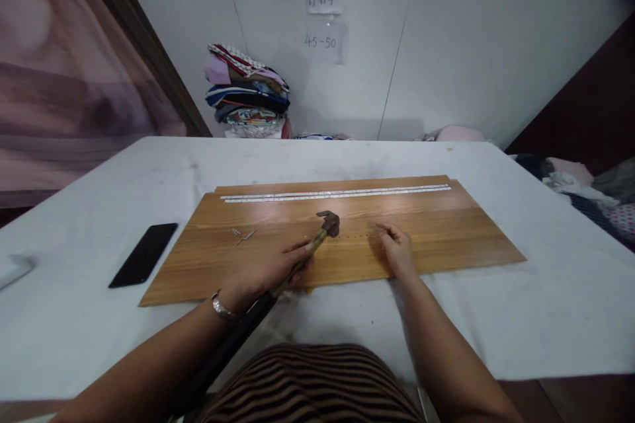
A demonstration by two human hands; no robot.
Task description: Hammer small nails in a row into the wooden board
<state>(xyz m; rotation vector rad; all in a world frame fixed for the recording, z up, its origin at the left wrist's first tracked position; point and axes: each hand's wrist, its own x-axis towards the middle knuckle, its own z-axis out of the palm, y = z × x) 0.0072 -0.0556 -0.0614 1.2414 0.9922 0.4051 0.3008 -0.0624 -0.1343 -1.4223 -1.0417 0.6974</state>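
Note:
My left hand is wrapped round the handle of a claw hammer, close under its head. The hammer's head is over the middle of a wooden board, and its dark grip runs back along my forearm. On the board's right half, my right hand has thumb and fingers pinched together at the end of a row of small dark dots. Whatever is between those fingertips is too small to make out. Several loose nails lie on the board's left part.
Two white marked strips run along the board's far side. A black phone lies left of the board on the white-covered table. Folded clothes are stacked by the back wall, with more cloth beyond the right edge.

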